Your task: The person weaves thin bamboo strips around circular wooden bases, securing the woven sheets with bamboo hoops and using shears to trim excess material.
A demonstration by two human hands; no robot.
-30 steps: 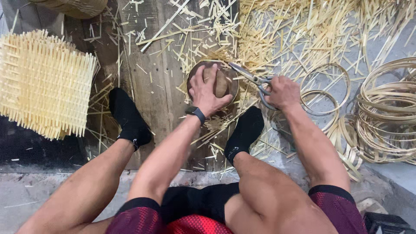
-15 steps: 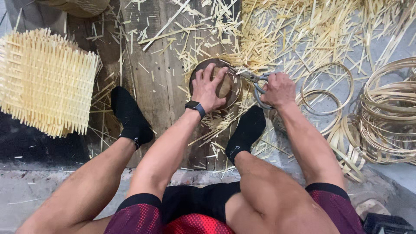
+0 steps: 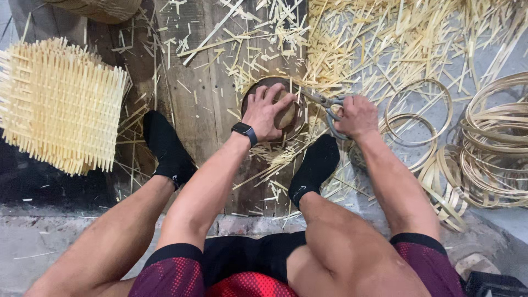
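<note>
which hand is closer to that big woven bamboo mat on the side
Left. The left hand rests on a round wooden block, well apart from the woven bamboo mat. The right hand, holding scissors, is farther still.

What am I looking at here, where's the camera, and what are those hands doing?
The camera sits on a person's head and looks down at their own legs and bare hands. The left hand presses on a small round woven piece lying on wooden boards. The right hand has its grip on scissors, blades pointing at that piece's edge. Cut pale strips litter the floor. A square woven mat lies to the left, coiled hoops to the right.
</note>
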